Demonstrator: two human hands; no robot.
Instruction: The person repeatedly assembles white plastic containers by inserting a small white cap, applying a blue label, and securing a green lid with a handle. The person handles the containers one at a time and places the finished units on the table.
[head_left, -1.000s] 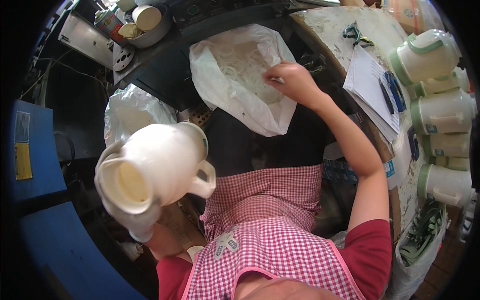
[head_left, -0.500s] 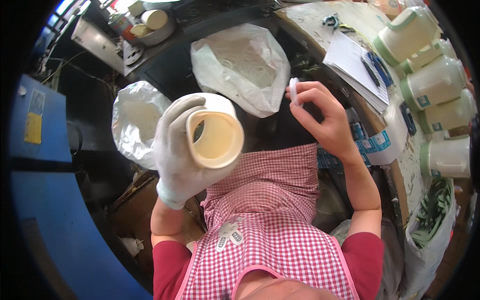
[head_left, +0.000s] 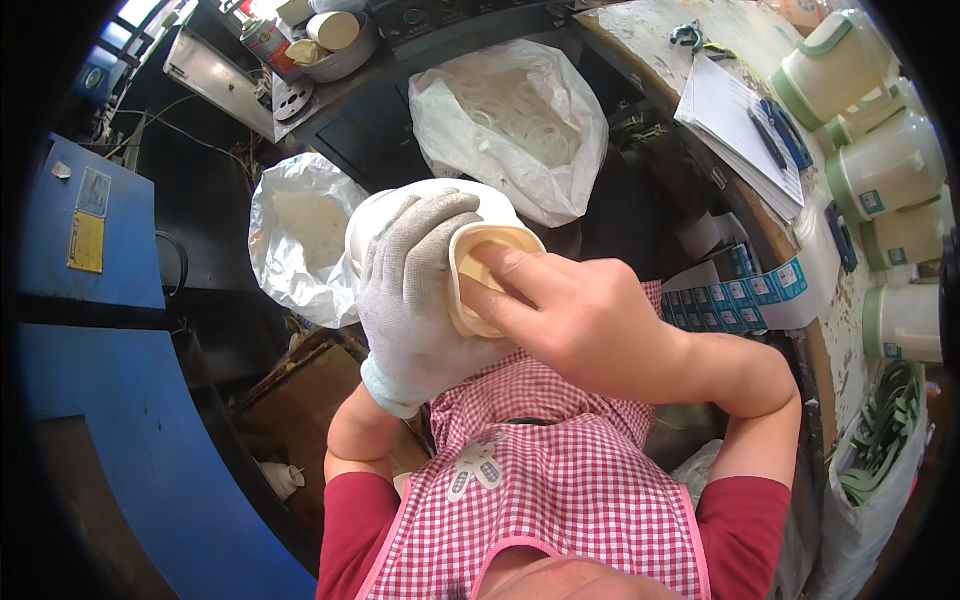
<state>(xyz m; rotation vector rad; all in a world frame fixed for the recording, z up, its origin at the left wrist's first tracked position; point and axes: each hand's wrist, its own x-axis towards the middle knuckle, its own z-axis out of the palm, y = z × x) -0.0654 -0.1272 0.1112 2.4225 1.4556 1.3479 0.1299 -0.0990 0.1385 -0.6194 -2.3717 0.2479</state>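
Head view: nearest, below the hands, is the red checked apron (head_left: 575,470). Above it the bare right hand (head_left: 590,315) reaches leftward, fingers bent into the mouth of a cream plastic jug (head_left: 498,206); whether they pinch anything inside is hidden. The gloved left hand (head_left: 412,285) is wrapped around the jug's side, gripping it, and has the closer contact with its body. The jug is held up over the lap, tipped over, just left of the right hand; its long axis runs from the mouth, facing the right hand and the wearer, away toward the upper left. Beyond it, a white plastic bag (head_left: 560,195) holds translucent rings (head_left: 500,110), with a crinkled silvery bag (head_left: 335,295) to its left; rightward, green-based jugs (head_left: 890,165) line the counter (head_left: 655,35).
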